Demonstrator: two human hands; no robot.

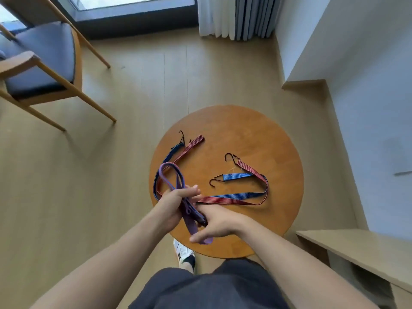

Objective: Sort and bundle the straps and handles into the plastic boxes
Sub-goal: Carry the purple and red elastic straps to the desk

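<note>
At the near edge of the bench [256,134], the right hand [217,226] pinched the loose tail of the purple strap [191,228] between thumb and fingers. The left hand [176,201], just beyond, had its fingers curled round the strap's folded middle, with a loop sticking out toward the left edge. This looked like the bundling step, mid-fold. Farther in, a striped cord [236,196] with hooks lay slack toward the right edge, and a second striped cord [192,144] reached the far-left edge. No plastic box showed, so the next move likely called for winding the tail tight, then finding one.
</note>
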